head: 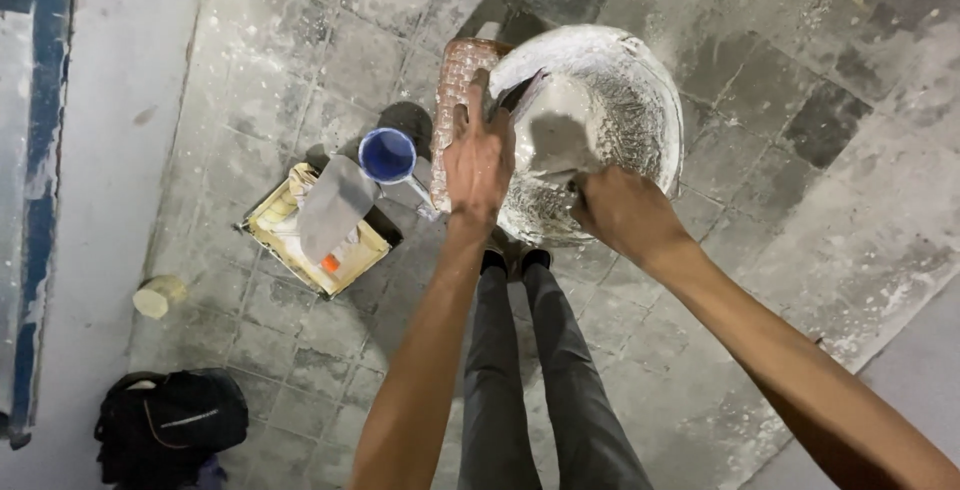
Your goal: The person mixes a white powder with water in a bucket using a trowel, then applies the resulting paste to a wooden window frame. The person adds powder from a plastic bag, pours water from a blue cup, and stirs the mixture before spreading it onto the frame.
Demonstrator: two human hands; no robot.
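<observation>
grey tiled floor [300, 50], dusted white, with a black bag [170, 425] by the wall. left hand [480, 160] grasps a trowel [520, 95] over the plaster pan [640, 100]; right hand [620, 212] clenches something hidden.

Dim, flat light — soft shadows, slight blur, wide-angle bending at the edges.

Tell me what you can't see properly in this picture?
- Head view: the tool's handle is hidden inside the right hand.
- The white mix in the basin is blurred, so whether it is wet or powdery is unclear.
- The left hand covers part of the basin's rim.
- The black bag is cut off by the bottom edge.
- The paint tray's contents lie under a grey sheet.
</observation>
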